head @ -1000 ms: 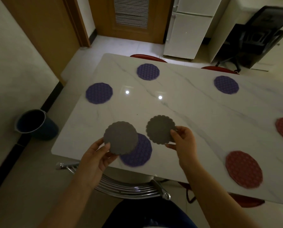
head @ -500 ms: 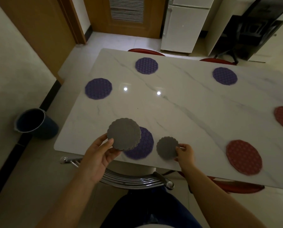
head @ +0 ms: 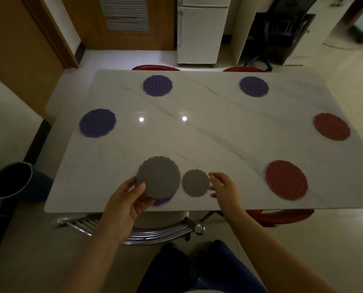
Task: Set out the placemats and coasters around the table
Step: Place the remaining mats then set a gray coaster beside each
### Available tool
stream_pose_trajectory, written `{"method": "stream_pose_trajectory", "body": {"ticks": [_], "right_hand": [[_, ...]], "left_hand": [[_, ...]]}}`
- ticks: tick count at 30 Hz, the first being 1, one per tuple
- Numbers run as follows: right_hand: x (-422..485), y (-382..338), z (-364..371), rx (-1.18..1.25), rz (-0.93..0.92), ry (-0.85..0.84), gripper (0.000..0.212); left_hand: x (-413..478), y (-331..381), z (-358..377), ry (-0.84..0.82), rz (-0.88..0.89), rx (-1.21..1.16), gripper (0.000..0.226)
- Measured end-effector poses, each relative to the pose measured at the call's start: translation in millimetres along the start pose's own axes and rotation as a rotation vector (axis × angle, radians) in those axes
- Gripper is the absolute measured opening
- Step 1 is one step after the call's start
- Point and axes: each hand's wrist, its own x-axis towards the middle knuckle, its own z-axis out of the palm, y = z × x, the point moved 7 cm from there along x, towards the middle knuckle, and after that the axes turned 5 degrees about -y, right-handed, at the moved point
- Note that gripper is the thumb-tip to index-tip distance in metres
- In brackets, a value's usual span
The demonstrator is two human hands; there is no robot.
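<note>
My left hand (head: 127, 199) holds a stack of grey scalloped coasters (head: 159, 176) by its near edge, above a purple placemat (head: 163, 201) that it mostly hides. One grey coaster (head: 195, 182) lies flat on the white marble table (head: 197, 134), right of that mat. My right hand (head: 223, 187) hovers just right of the coaster with fingers loosely spread, and grips nothing. Three more purple placemats lie at the left (head: 97, 123), far left (head: 157, 85) and far right (head: 253, 86). Two red placemats lie on the right side, one far (head: 331, 126) and one near (head: 286, 179).
A chrome chair back (head: 134, 231) stands at the near table edge in front of me, and a red chair (head: 277, 216) to its right. A dark bucket (head: 13, 180) sits on the floor at left. Beyond the table stand red chairs, a wooden door and a white fridge (head: 201, 30).
My right hand has laid its grey coaster on the table beside the near purple placemat and let go. The left hand keeps the stack, now lower over that mat. The view swung right.
</note>
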Motion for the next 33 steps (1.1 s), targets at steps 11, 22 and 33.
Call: {"method": "stream_pose_trajectory", "body": {"ticks": [11, 22, 33], "right_hand": [[-45.5, -52.7, -110.3, -0.470, -0.344, -0.137, 0.060], [-35.7, -26.1, -301.7, -0.490, -0.375, 0.021, 0.037], [19.4, 17.2, -387.6, 0.384, -0.021, 0.118, 0.006]], "left_hand": [[15.1, -85.8, 160.9, -0.048, -0.062, 0.053, 0.043], [18.8, -216.9, 319.8, 0.020, -0.109, -0.037, 0.032], [44.7, -219.2, 343.6, -0.040, -0.110, -0.043, 0.054]]}}
